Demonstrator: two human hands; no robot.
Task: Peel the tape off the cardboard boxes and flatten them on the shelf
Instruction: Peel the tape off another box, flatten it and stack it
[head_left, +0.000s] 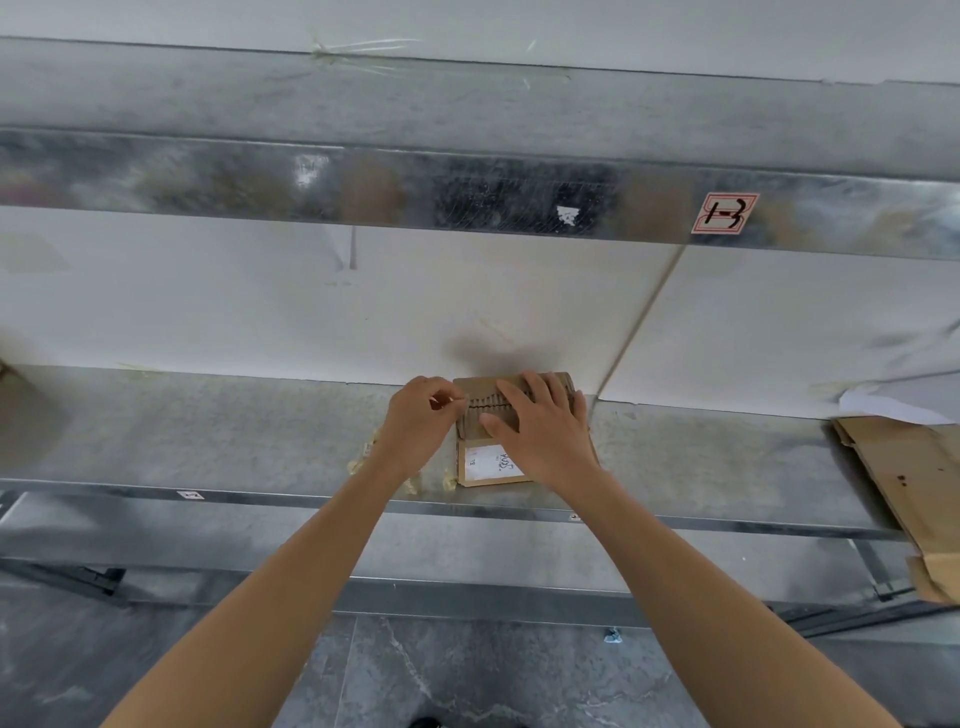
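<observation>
A small brown cardboard box (480, 397) with a white label (488, 462) lies on the metal shelf (208, 431). My right hand (540, 421) rests flat on top of it with fingers spread, pressing it down. My left hand (421, 421) is at the box's left edge, its fingertips pinching an end of clear tape (460, 400) that runs across the box top. Wrinkled tape shows under my right fingers.
Crumpled bits of peeled tape (363, 457) lie on the shelf left of the box. Flattened cardboard (914, 483) hangs over the shelf edge at the right. An upper shelf beam with a "1-3" label (724, 213) runs overhead. White wall panels stand behind; grey floor lies below.
</observation>
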